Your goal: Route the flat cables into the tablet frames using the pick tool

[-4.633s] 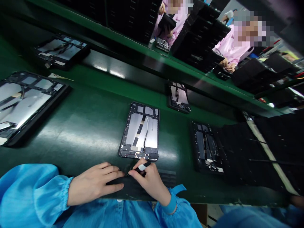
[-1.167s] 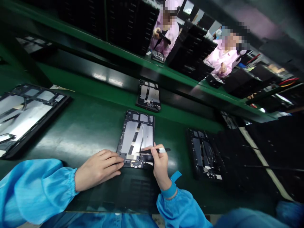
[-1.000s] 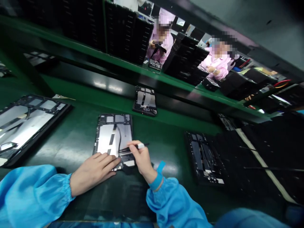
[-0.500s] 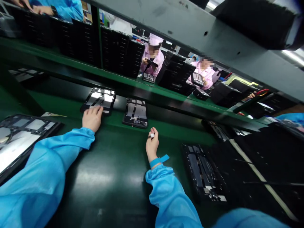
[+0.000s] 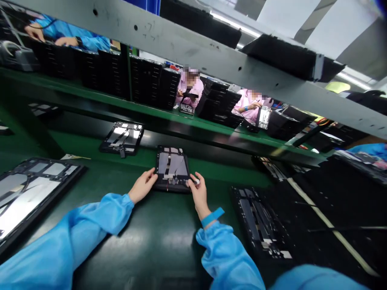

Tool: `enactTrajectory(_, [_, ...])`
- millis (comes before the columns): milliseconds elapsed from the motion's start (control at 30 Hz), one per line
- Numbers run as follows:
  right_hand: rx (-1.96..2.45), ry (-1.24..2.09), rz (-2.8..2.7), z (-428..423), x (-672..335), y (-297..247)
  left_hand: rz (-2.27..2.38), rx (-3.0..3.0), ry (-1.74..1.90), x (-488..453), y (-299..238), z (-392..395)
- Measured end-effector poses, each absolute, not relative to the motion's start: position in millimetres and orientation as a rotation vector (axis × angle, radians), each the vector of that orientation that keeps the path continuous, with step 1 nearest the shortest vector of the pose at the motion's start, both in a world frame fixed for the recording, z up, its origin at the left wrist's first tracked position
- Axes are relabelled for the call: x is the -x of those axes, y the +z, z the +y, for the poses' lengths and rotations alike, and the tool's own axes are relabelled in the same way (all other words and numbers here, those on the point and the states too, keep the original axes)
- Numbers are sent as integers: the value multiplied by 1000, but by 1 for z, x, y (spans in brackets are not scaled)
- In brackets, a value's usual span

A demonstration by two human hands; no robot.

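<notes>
An open tablet chassis [image 5: 172, 166] with a silver inner plate lies on the green bench, just before the conveyor. My left hand [image 5: 142, 187] has its fingers curled on the chassis's near-left corner. On the near-right edge my right hand [image 5: 197, 191] grips it too, and the white band of a slim black tool [image 5: 196, 181] shows between its fingers. Blue sleeves cover both of my arms.
A second open chassis [image 5: 122, 138] lies on the dark conveyor [image 5: 211, 141] to the left. A larger chassis [image 5: 33, 189] sits at the near left, and another [image 5: 260, 221] at the right beside black mats. People in pink work behind stacked black trays [image 5: 145, 82]. A grey beam [image 5: 211, 56] runs overhead.
My left hand let go of the chassis it had set on the conveyor and came back. Both hands now hold a different chassis, pulled off the belt's edge toward me.
</notes>
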State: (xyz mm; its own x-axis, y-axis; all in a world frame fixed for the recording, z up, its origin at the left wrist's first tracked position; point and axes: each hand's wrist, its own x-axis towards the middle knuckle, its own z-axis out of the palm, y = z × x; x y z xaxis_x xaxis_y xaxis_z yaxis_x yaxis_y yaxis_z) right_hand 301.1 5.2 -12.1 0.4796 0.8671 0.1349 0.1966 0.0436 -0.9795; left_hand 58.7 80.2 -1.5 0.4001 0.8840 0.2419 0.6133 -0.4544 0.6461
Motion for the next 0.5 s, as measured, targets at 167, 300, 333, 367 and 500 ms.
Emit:
enactTrajectory(167, [1520,983,-1360,-115,-309,0,1034,-2227,617,-15,-3,-21])
enactTrajectory(300, [1678,902,-1426,-178,-305,6,937,-2351,465,5,4,-73])
enactTrajectory(333, [1701,868,-1417,-185,-304,5,943,-2378,439,6,5,-79])
enactTrajectory(367, [1722,834,-1412,-189,-303,5,959,-2393,423,8,6,-82])
enactTrajectory(500, [1735,727,-1436,-193,-301,9,996,-2515,477,10,9,-85])
